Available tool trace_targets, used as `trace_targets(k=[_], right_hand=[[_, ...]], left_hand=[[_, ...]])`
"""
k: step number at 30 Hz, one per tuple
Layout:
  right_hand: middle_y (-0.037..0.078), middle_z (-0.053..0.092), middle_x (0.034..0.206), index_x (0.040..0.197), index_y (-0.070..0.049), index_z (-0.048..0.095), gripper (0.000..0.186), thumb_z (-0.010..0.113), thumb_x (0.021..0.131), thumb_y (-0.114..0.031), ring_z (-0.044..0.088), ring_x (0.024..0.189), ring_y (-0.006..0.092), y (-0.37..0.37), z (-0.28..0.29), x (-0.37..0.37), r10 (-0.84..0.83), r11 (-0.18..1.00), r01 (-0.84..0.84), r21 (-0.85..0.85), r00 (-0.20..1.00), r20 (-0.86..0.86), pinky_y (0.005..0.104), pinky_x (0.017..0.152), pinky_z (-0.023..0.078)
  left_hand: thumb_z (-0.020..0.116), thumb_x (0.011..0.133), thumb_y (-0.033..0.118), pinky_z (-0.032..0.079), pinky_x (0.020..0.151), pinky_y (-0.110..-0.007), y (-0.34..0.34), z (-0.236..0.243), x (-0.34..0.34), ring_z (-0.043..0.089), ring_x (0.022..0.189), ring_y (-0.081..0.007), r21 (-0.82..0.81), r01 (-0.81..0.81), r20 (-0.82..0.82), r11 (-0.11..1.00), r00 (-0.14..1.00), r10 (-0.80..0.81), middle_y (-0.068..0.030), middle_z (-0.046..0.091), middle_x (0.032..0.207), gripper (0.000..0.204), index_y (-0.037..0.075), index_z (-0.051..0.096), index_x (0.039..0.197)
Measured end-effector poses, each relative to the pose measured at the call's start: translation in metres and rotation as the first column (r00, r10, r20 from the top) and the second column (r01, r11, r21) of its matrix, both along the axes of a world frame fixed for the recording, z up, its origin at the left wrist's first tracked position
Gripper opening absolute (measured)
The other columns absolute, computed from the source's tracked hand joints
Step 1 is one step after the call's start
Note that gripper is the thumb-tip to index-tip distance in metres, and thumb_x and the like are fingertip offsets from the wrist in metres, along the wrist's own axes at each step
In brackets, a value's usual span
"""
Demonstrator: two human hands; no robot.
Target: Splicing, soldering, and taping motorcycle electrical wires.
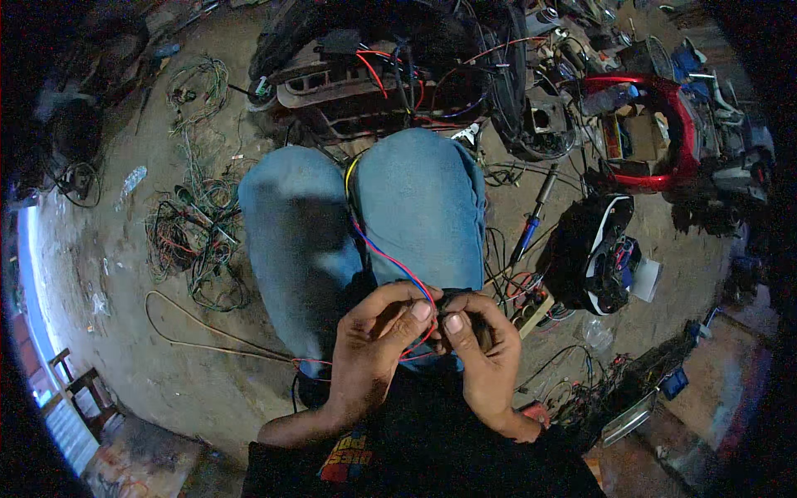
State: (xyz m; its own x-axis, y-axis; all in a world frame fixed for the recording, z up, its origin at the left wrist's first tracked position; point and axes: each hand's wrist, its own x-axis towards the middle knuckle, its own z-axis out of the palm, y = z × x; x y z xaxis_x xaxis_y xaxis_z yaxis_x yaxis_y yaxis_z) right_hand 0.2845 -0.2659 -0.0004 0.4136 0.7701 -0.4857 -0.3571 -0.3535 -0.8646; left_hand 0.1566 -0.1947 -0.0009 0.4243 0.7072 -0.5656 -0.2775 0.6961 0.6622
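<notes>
Over the jean-clad knees (419, 191), my left hand (369, 353) pinches a bundle of red and blue wires (396, 262) between thumb and fingers. The bundle runs up between the legs, where a yellow wire (353, 170) also shows. My right hand (486, 357) is closed right beside the left, thumb and fingertips together at the wires; what exactly they hold is too small and hidden to make out. Thin red and tan wires (207, 349) trail below my hands to the left across the floor.
Tangled wire piles (187, 249) lie left. Dark vehicle panels (332, 91) with wires stand ahead. Right are a red curved body panel (652, 178), a soldering iron (529, 228), a pale power strip (538, 309), a black-and-white bag-like object (589, 257) and assorted parts (706, 91).
</notes>
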Motion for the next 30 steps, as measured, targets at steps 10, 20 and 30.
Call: trace_targets(k=[10,20,30], right_hand=[[0.002,0.062,0.096,0.102,0.001,0.068,0.008,0.071,0.096,-0.002,0.053,0.087,0.0106,0.001,0.005,-0.004,-0.01,0.999,0.015,-0.036,0.988,0.151,0.0265,0.082,0.044],[0.004,0.063,0.097,0.105,0.001,0.066,0.011,0.071,0.098,-0.004,0.053,0.087,0.0108,0.0,0.003,-0.002,-0.008,1.0,0.005,0.02,0.982,0.186,0.0273,0.082,0.045],[0.004,0.063,0.096,0.103,0.0,0.066,0.014,0.075,0.095,-0.005,0.056,0.087,0.0105,-0.002,0.003,0.002,-0.012,1.0,0.01,0.009,0.967,0.253,0.0271,0.082,0.046]], left_hand=[[0.07,0.102,0.013,0.054,0.095,-0.029,-0.002,-0.007,-0.003,0.068,0.104,-0.0122,0.015,0.017,-0.047,1.0,0.999,-0.016,-0.0086,0.075,0.113,0.023,-0.002,0.07,0.119],[0.07,0.101,0.012,0.055,0.095,-0.03,0.005,-0.011,-0.006,0.07,0.1,-0.0137,-0.036,0.058,-0.014,0.998,0.998,-0.059,-0.0103,0.076,0.108,0.023,-0.004,0.073,0.117],[0.07,0.102,0.015,0.055,0.092,-0.028,0.011,-0.01,-0.005,0.07,0.099,-0.0126,-0.028,0.102,-0.027,0.994,0.994,-0.103,-0.0103,0.076,0.106,0.025,-0.005,0.073,0.116]])
